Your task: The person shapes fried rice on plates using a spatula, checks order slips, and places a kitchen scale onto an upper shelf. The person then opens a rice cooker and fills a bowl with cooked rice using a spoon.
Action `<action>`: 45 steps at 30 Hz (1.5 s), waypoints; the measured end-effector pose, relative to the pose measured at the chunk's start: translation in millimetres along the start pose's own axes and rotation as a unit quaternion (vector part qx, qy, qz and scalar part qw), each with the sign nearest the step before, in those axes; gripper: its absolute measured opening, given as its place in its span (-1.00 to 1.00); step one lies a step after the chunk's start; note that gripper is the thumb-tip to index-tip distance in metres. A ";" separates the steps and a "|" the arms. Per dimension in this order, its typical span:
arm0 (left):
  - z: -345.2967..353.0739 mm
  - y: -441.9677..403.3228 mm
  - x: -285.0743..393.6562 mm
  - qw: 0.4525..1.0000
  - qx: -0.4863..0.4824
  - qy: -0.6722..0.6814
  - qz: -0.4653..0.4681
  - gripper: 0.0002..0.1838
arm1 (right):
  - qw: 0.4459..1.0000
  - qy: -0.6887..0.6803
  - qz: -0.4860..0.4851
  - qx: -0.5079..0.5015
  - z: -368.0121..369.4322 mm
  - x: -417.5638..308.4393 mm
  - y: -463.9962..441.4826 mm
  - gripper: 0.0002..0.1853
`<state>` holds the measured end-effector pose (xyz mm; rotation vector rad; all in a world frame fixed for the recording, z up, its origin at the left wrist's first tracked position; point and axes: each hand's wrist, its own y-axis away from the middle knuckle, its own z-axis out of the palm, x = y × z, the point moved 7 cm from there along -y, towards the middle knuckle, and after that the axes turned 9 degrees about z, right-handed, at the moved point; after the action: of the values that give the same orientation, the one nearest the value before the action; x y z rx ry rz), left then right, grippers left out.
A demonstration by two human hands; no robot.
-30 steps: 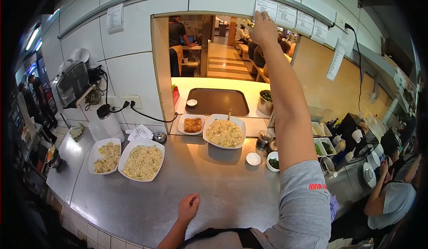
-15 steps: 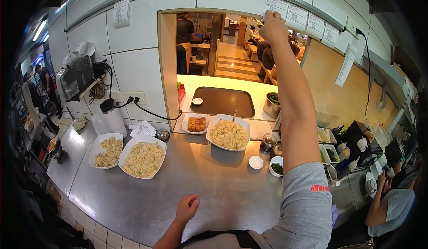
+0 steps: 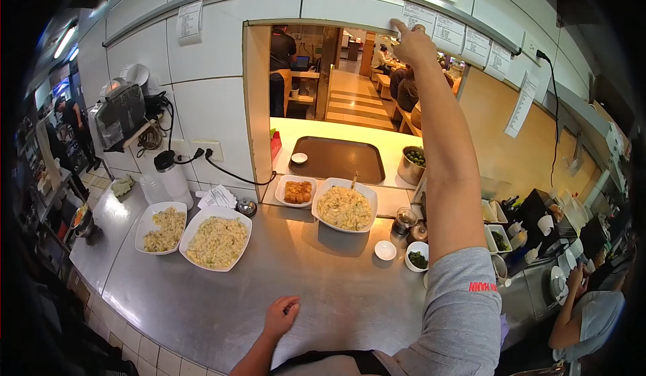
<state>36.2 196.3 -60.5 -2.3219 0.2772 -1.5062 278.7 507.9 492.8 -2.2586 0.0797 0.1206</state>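
Note:
My right hand [image 3: 412, 43] is raised to the leftmost printed order slip [image 3: 418, 15] in the rail above the pass-through window. Its thumb and fingers are apart at the slip's lower edge; contact is hard to make out. Low over the steel counter [image 3: 350, 282], my left hand [image 3: 281, 315] is loosely curled, with nothing seen in it. Further back stand a white bowl of fried rice [image 3: 344, 208] with a utensil handle and a dish of browned, cut-up food [image 3: 297, 191]. Two more rice dishes, one smaller [image 3: 161, 229] and one larger [image 3: 217, 241], sit at the left.
A brown tray [image 3: 343, 161] with a small white cup [image 3: 299, 158] lies on the window ledge. Near my right arm are a pot of green fruit [image 3: 412, 164], glass jars [image 3: 404, 220] and a bowl of greens [image 3: 418, 257]. A co-worker [image 3: 585, 315] stands at far right.
My right thumb has spread away from the other fingers, and the hand has shifted slightly down the slip. My left hand stays in place. The view has tilted a little.

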 end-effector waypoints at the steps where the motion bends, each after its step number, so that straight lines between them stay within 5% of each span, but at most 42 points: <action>1: -0.2 -0.7 -0.4 1.000 0.003 -0.003 0.002 -0.76 | 1.000 0.001 -0.013 0.001 6.4 1.0 -4.3 -0.31; 6: 2.3 -1.5 -13.9 0.999 0.020 -0.043 0.010 -0.74 | 0.953 -0.182 -0.176 0.164 21.2 0.1 65.6 -0.39; 8: 0.8 1.1 -18.9 0.998 0.035 -0.051 -0.003 -0.74 | 0.966 -0.165 -0.201 0.005 72.0 -14.0 150.9 -0.43; 10: -5.4 13.5 -14.1 0.996 0.057 -0.058 -0.031 -0.74 | 0.885 -0.225 -0.359 -0.190 183.3 -12.5 282.6 -0.45; 12: -6.5 29.1 -5.8 0.994 0.083 -0.047 -0.053 -0.74 | 0.727 -0.079 -0.464 -0.500 172.7 -5.5 451.6 -0.36; 13: -6.5 43.1 1.8 0.993 0.094 -0.057 -0.054 -0.75 | 0.578 -0.232 -0.415 -0.663 189.1 17.7 524.5 -0.31; 15: -11.3 67.9 17.8 0.990 0.105 -0.079 -0.049 -0.76 | 0.681 -0.135 -0.291 -0.658 133.6 6.8 555.5 -0.44; 16: -11.5 79.9 21.4 0.991 0.104 -0.075 -0.036 -0.76 | 0.776 -0.188 -0.269 -0.538 132.3 20.8 577.0 -0.46; 19: -24.5 112.3 22.4 0.993 0.073 -0.072 -0.050 -0.76 | 0.890 -0.163 -0.250 -0.345 103.8 32.5 616.9 -0.48; 21: -72.8 106.2 22.9 0.987 0.014 -0.082 -0.140 -0.75 | 0.897 -0.171 -0.240 -0.330 103.4 41.8 630.1 -0.48; 24: -189.4 57.5 27.3 0.978 0.101 -0.135 -0.125 -0.73 | 0.900 -0.176 -0.230 -0.327 101.7 40.4 638.9 -0.49; 33: -489.5 -143.5 99.9 0.869 0.303 -0.373 0.121 -0.71 | 0.939 -0.096 -0.101 -0.316 88.5 13.8 652.8 -0.50; 37: -569.1 -214.3 104.3 0.805 0.340 -0.426 0.235 -0.68 | 0.947 -0.048 -0.014 -0.317 88.3 -6.8 663.0 -0.49; 41: -618.4 -281.5 93.7 0.772 0.335 -0.483 0.242 -0.56 | 0.951 -0.009 0.028 -0.308 88.0 -11.4 668.5 -0.49; 45: -648.0 -346.6 64.0 0.837 0.242 -0.474 0.130 -0.36 | 0.953 -0.012 0.027 -0.302 78.7 -17.7 663.6 -0.49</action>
<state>-537.5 368.6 370.1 -2.1707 -0.0601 -0.1395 191.0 146.6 -62.7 -2.8667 0.1036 0.2255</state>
